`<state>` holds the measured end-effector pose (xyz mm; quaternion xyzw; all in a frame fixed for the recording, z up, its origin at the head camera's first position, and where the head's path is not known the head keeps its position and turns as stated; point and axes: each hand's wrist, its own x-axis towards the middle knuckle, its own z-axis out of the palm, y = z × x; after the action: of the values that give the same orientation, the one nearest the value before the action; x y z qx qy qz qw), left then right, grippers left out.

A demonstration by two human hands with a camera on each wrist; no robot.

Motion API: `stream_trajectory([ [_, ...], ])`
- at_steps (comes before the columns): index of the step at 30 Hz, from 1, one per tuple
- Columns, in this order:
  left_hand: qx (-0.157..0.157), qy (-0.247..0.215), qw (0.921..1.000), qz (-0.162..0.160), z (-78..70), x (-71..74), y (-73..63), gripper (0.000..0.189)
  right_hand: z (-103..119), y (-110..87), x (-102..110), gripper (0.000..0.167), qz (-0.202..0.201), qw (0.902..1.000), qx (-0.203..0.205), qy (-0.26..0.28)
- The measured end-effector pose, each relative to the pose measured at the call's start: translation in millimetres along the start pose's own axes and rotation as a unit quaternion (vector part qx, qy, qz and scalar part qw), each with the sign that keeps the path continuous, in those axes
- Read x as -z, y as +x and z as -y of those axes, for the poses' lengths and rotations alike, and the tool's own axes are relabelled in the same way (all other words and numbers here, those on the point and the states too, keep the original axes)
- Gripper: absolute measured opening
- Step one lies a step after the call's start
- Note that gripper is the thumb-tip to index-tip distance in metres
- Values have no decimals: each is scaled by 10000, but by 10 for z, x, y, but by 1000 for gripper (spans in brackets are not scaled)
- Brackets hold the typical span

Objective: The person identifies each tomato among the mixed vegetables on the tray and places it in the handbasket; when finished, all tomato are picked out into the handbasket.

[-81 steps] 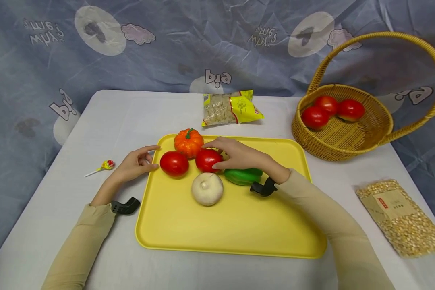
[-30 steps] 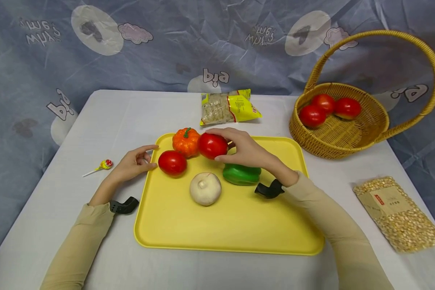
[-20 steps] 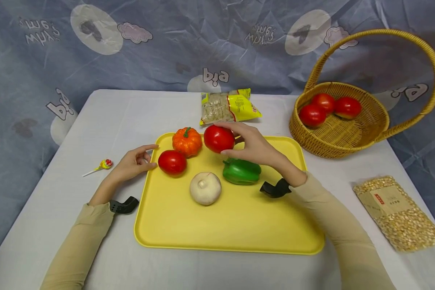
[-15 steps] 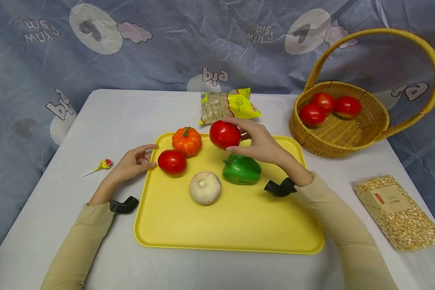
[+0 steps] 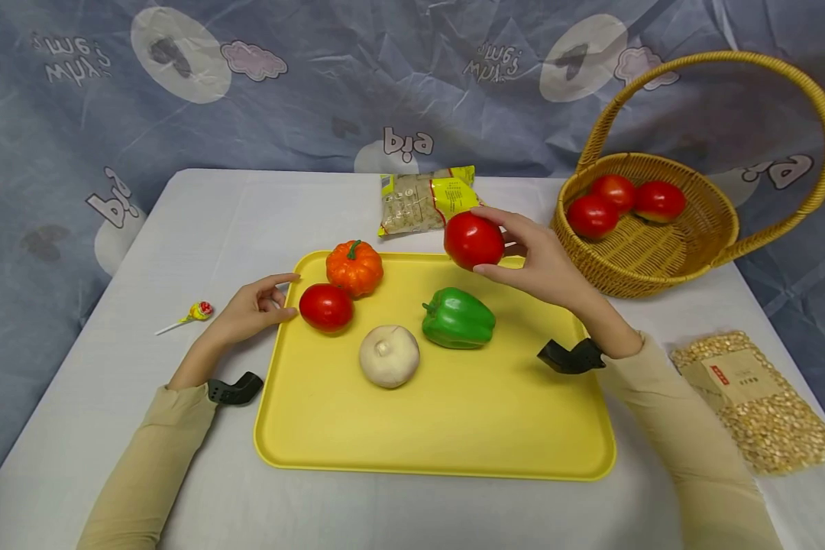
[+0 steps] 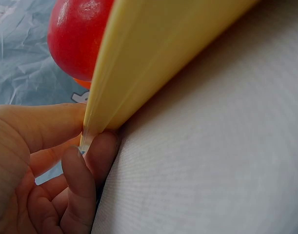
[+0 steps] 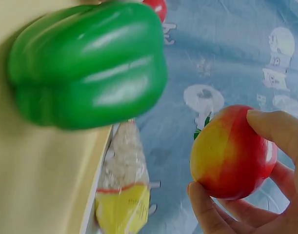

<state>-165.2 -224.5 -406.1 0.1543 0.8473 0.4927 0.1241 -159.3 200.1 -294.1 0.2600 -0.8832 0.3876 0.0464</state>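
Note:
My right hand (image 5: 539,256) grips a red tomato (image 5: 473,241) above the yellow tray's (image 5: 426,468) far right part. In the right wrist view, the tomato (image 7: 231,153) shows a yellow patch and green leaves, between thumb and fingers. At the tray's left rim is my left hand (image 5: 250,309); in the left wrist view its fingers (image 6: 46,126) pinch the rim. On the tray lie another red tomato (image 5: 326,308), an orange pumpkin (image 5: 354,270), a white mushroom (image 5: 389,357) and a green bell pepper (image 5: 458,319).
A wicker basket (image 5: 642,281) with a tall handle stands at the back right, holding three red tomatoes (image 5: 613,195). A yellow snack bag (image 5: 419,202) lies behind the tray, a lollipop (image 5: 199,311) to its left, and a corn kernel pack (image 5: 763,401) to its right.
My right hand has lifted the tomato from beside the pumpkin and carried it right, toward the basket. The bell pepper is now fully uncovered. My left hand stays at the rim.

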Motion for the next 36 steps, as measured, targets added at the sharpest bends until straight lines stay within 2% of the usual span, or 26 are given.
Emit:
stream_trajectory([
  [9, 85, 53, 10000, -1, 16, -1, 16, 55, -177, -209, 299, 67, -422, 9982, -345, -266],
  [15, 32, 21, 10000, 41, -236, 1, -67, 53, -282, -324, 505, 68, -678, 9949, -628, -407],
  [17, 5, 23, 10000, 28, -198, 2, -57, 53, -323, -353, 571, 69, -792, 9938, -647, -445],
  [22, 61, 36, 10000, -14, 11, 0, 2, 56, -443, -409, 713, 69, -1014, 9900, -830, -528],
  [32, 131, 165, 9998, -32, -16, -12, -3, 55, -686, -507, 921, 68, -1174, 9786, -1488, -799],
  [36, 112, 161, 9998, -43, -17, -15, -7, 54, -816, -533, 1006, 67, -990, 9727, -1881, -934],
])
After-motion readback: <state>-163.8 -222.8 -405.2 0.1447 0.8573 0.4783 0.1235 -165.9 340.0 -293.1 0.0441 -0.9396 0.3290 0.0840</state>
